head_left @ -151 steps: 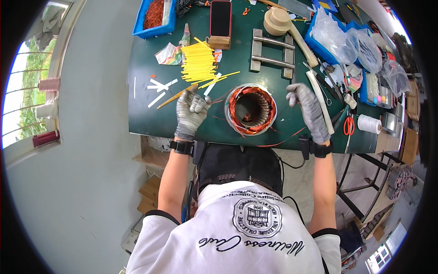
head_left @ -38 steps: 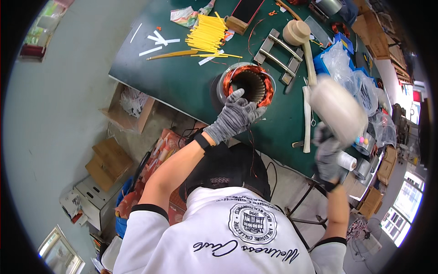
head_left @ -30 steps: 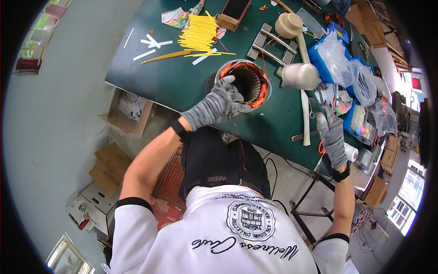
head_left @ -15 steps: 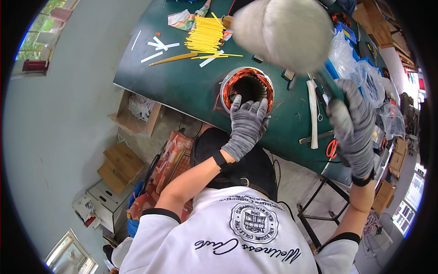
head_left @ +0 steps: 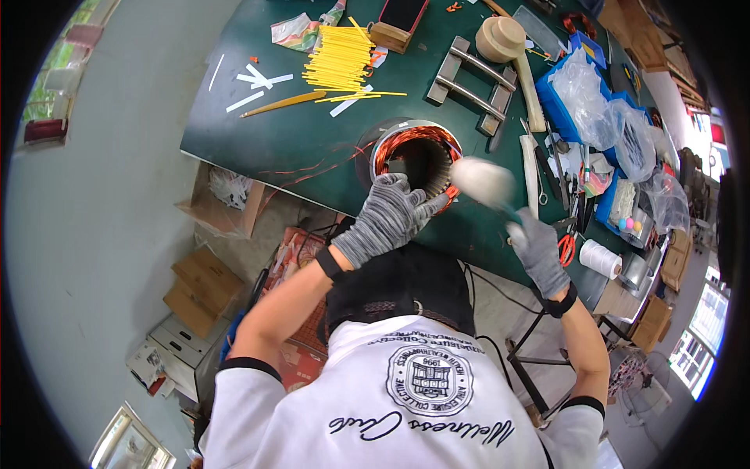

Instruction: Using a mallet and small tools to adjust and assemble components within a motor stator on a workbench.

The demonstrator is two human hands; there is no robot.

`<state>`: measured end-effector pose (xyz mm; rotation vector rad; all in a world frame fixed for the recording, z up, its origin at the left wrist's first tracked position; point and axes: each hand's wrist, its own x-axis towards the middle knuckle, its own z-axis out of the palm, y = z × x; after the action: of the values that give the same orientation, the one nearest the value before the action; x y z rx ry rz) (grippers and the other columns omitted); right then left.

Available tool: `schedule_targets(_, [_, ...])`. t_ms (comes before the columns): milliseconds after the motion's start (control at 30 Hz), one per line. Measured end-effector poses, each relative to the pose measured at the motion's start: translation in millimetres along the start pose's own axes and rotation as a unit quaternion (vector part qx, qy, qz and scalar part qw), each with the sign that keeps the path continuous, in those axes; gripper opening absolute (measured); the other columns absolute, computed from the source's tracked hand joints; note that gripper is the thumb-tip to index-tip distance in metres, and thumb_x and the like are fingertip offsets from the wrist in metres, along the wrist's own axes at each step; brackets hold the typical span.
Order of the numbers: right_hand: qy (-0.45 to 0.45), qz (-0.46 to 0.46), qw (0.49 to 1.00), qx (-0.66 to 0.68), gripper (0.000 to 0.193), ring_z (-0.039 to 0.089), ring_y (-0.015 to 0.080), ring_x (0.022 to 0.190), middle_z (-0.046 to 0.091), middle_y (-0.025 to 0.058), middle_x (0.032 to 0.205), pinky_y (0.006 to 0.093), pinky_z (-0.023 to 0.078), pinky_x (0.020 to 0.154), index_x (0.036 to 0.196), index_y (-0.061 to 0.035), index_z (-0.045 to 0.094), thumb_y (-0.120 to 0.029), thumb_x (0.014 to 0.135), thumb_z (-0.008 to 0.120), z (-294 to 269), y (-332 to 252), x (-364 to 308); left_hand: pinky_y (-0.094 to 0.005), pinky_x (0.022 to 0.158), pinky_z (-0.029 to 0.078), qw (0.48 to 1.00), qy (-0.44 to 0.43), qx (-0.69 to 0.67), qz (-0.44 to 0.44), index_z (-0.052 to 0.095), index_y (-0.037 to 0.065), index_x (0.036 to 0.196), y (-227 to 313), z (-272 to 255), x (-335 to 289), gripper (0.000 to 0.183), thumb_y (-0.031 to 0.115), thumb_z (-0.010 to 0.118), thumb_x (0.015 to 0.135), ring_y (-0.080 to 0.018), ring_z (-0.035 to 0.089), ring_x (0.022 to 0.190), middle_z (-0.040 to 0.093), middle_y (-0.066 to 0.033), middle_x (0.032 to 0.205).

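A motor stator [head_left: 378, 146], a metal ring lined with orange-red copper windings, stands near the table's front edge. My left hand [head_left: 388, 219], in a grey knit glove, is closed over its near left rim, with the thumb along the near side. A small dark flat piece [head_left: 397, 166] shows at the fingertips inside the bore; whether I hold it is unclear. My right hand [head_left: 539, 252], gloved alike, grips the handle of a mallet [head_left: 484, 182]. Its pale, motion-blurred head is beside the stator's right rim; I cannot tell whether they touch. Thin copper wires [head_left: 316, 166] trail left from the stator.
Yellow sticks [head_left: 337, 59] and white strips [head_left: 262, 78] lie at the far left. Behind the stator are a metal frame with two bars [head_left: 473, 78] and a wooden mallet [head_left: 501, 39]. Blue bins [head_left: 574, 98], red-handled scissors [head_left: 567, 250] and a string spool [head_left: 600, 258] sit to the right.
The mallet has swung down and nearer the stator from high in front of me, my right hand lowering with it. My left hand has shifted slightly left on the rim.
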<state>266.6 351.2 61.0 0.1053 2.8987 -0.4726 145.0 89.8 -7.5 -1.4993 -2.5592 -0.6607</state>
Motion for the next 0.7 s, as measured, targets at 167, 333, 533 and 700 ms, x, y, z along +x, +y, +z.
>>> schedule_targets(167, [0.008,0.03,0.996,0.079,0.022,0.059,0.035,0.062,0.058,0.0167,0.069,0.0419,0.046,0.056,0.093,-0.0054,0.055,-0.027,0.088,0.055,-50.9,-16.7,15.9,-0.0437,0.09,0.034,0.979,-0.182,-0.036,0.086,0.057,0.03,0.118,-36.6,-33.1,-2.5,0.039,0.028,0.056,0.08,-0.0227,0.052,0.085,0.056,-0.0009,0.082])
schedule_targets(333, [0.02,0.028,0.997,0.071,0.029,0.06,0.0383,0.069,0.057,0.0207,0.071,0.0428,0.047,0.059,0.099,-0.0034,0.054,-0.03,0.087,0.056,48.8,5.4,-16.9,-0.0457,0.111,0.016,0.949,-0.248,-0.084,0.177,0.057,0.037,0.118,-73.0,-49.0,3.9,0.036,0.031,0.056,0.082,-0.0194,0.05,0.111,0.059,0.0001,0.106])
schedule_targets(533, [-0.01,-0.081,0.996,-0.033,0.044,0.063,0.0323,0.068,0.061,0.0169,0.076,0.0382,0.049,0.059,0.106,-0.0065,0.056,-0.046,0.087,0.053,-100.4,-40.1,43.8,-0.043,0.111,0.019,0.974,-0.2,0.102,-0.01,0.057,0.016,0.116,-13.7,-57.8,-9.0,0.036,0.025,0.055,0.081,-0.0249,0.046,0.118,0.058,-0.0081,0.113])
schedule_targets(700, [0.017,-0.201,0.979,0.009,0.033,0.06,0.0276,0.069,0.06,0.0112,0.082,0.0352,0.047,0.065,0.11,-0.0109,0.055,-0.033,0.085,0.056,-147.0,-126.4,84.3,-0.0468,0.109,0.02,0.981,0.034,0.011,-0.19,0.05,0.007,0.124,37.5,6.6,-20.8,0.051,0.025,0.059,0.076,-0.0241,0.054,0.105,0.059,-0.0082,0.108])
